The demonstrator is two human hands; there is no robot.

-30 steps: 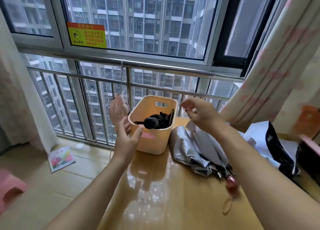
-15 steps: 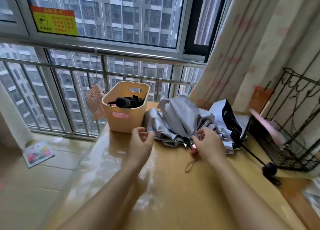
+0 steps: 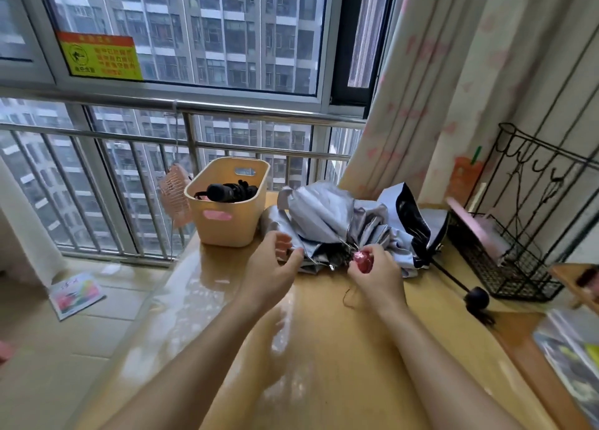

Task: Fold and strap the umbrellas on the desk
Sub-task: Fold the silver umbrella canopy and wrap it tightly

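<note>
A crumpled silver umbrella (image 3: 319, 217) lies unfolded on the wooden desk (image 3: 324, 348), beside the basket. My right hand (image 3: 377, 275) grips its pink handle (image 3: 363, 261) at the near end of the canopy. My left hand (image 3: 275, 261) hovers at the canopy's left edge, fingers loosely curled, holding nothing. A second umbrella (image 3: 411, 222), silver outside and black inside, lies to the right; its thin black shaft ends in a black round handle (image 3: 476, 298). A folded black umbrella (image 3: 230, 191) rests inside the beige basket (image 3: 227, 222).
A black wire rack (image 3: 509, 258) holding a pink item stands at the desk's right. A pink small fan (image 3: 175, 199) hangs by the window railing (image 3: 194, 144). Curtains (image 3: 437, 89) hang behind the umbrellas. A booklet (image 3: 76, 295) lies on the floor at left.
Both hands have come down from the basket to the silver umbrella. My right hand has taken hold of the pink handle; my left hand has moved to the canopy's left edge.
</note>
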